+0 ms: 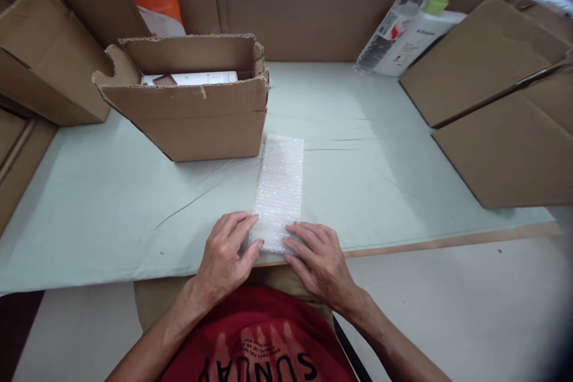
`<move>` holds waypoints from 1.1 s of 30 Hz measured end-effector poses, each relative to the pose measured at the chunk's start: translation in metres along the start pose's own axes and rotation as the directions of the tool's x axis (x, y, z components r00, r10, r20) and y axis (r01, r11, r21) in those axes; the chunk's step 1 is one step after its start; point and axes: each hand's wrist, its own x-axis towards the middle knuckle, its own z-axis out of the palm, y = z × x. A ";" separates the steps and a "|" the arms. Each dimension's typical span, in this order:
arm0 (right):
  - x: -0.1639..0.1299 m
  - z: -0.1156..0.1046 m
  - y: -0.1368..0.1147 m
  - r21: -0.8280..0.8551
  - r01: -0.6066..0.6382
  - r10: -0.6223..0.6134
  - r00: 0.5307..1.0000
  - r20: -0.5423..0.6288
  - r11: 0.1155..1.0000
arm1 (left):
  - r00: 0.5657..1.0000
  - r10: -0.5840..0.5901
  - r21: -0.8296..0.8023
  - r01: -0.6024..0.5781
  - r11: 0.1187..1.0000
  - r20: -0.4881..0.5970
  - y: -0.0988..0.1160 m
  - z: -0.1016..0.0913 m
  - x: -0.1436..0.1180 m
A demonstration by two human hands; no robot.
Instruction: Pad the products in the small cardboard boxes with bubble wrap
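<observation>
Bubble-wrap strip lies flat at table near edge, running toward 12 o'clock. Our left hand and right hand, fingers spread, press its near end, pinning it flat. Open carton at 11 o'clock, within reach.

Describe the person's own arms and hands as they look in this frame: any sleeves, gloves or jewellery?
Both arms are bare from wrist to the frame's lower edge; no sleeves show. The left hand and right hand wear no gloves, and I see no rings, watch or bracelet. Below them is a red shirt with black lettering, seen upside down.
</observation>
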 end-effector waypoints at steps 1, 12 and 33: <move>0.001 0.001 0.001 0.012 0.002 -0.002 1.000 -0.024 1.000 | 0.999 0.038 -0.027 -0.038 0.999 0.016 0.000 -0.002 -0.002; 0.011 -0.003 0.006 0.211 -0.233 0.232 0.972 0.029 0.949 | 0.997 -0.069 -0.086 0.072 0.994 0.041 0.007 0.006 0.001; 0.011 -0.009 0.005 0.198 -0.139 0.139 0.990 0.014 0.970 | 0.991 0.064 -0.101 -0.052 0.994 0.117 0.009 -0.002 0.001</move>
